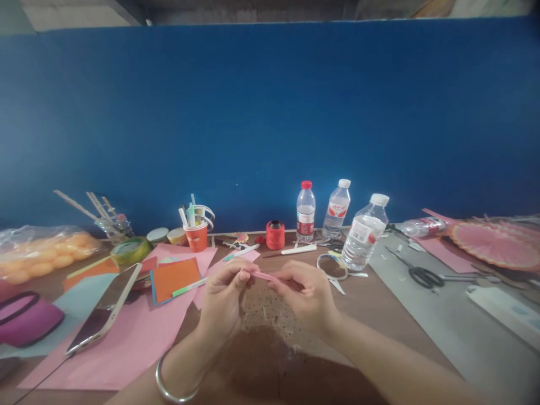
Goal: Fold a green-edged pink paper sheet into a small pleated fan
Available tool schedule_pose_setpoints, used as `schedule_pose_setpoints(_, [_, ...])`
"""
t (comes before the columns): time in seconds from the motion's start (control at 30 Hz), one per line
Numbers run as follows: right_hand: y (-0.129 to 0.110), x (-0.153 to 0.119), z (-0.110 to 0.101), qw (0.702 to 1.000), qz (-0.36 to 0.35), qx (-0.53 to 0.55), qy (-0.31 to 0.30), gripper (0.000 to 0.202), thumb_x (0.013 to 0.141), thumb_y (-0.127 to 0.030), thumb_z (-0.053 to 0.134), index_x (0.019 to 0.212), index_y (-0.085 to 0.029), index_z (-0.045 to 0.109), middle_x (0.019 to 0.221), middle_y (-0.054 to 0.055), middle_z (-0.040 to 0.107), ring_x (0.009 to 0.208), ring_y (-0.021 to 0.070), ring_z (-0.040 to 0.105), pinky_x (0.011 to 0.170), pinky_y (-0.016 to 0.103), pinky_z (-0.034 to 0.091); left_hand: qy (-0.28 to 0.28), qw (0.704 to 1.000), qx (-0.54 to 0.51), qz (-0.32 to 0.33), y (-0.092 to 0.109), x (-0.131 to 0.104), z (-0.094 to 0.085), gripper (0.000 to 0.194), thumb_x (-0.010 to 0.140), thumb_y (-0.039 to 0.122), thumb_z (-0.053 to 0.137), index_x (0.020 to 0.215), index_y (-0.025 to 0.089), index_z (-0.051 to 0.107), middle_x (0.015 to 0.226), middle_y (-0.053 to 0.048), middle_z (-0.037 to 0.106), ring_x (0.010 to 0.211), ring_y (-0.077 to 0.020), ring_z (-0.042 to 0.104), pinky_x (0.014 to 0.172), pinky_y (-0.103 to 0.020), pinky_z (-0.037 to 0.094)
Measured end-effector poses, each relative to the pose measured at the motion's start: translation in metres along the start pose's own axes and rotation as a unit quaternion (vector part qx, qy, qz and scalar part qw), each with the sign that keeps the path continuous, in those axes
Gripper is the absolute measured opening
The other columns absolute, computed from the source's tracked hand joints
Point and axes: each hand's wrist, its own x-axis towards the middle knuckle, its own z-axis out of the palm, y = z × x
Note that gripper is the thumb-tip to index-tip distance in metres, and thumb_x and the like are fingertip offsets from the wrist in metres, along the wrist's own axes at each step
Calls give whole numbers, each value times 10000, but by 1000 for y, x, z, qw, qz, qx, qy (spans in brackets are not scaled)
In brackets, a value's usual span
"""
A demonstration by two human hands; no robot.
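Between my two hands is a narrow pink strip, which looks like folded paper [265, 275]. My left hand [223, 292] pinches its left end between thumb and fingers. At the other end, the fingers of my right hand [307, 292] are closed on the strip. Both hands hover over the brown table [270, 349], where dark specks are scattered beneath them. A green-and-white pen [189, 287] lies just left of my left hand, partly over orange paper squares [175, 275]. Beyond my hands stands a red spool of thread [275, 235].
Three water bottles, one a clear bottle [365, 233], stand at the back right. A paper cup of pens [197, 236] is back left. A phone [105, 309] rests on pink paper [139, 349]. Scissors [422, 275] lie on a grey mat [405, 304]. A blue partition [270, 112] rises behind.
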Motion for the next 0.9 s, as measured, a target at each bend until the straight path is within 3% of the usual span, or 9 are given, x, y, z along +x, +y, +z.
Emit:
schedule_pose_setpoints(0.13, [-1, 4, -3, 1000, 10, 0, 21, 32, 739, -187, 678, 768, -181, 692, 637, -7, 621, 561, 109, 516, 515, 221, 384, 17, 998, -41, -33, 3, 5, -3, 201, 619, 357, 785, 713, 201, 700, 673, 26, 601, 451, -30, 471, 438, -144, 398])
schedule_pose_setpoints(0.37, [-4, 1, -2, 999, -16, 21, 22, 54, 738, -215, 695, 768, -173, 709, 591, -6, 609, 519, 103, 505, 493, 221, 390, 23, 993, -78, -85, 7, 6, -2, 215, 604, 327, 802, 704, 183, 677, 665, 46, 584, 441, 2, 478, 437, -87, 409])
schedule_pose_setpoints(0.6, [-7, 4, -4, 998, 6, 48, 42, 83, 684, -238, 756, 737, -192, 710, 601, -9, 634, 523, 110, 538, 486, 225, 420, 18, 992, -92, -87, 14, 6, 0, 249, 578, 341, 817, 684, 175, 665, 636, 49, 570, 447, -7, 485, 437, -86, 413])
schedule_pose_setpoints(0.73, [-9, 6, -6, 996, -36, 85, 20, 156, 706, -231, 743, 857, -202, 717, 708, 13, 684, 600, 128, 588, 544, 240, 467, 22, 991, -99, -89, 15, 7, -1, 226, 607, 341, 801, 697, 190, 659, 651, 56, 575, 463, -7, 500, 439, -77, 413])
schedule_pose_setpoints(0.9, [-8, 7, -8, 993, -68, 85, 43, 106, 705, -191, 741, 807, -196, 714, 628, 0, 654, 536, 114, 550, 494, 233, 426, 17, 990, -111, -91, 15, 7, 0, 241, 595, 328, 811, 661, 171, 642, 661, 54, 561, 480, 0, 488, 474, -75, 427])
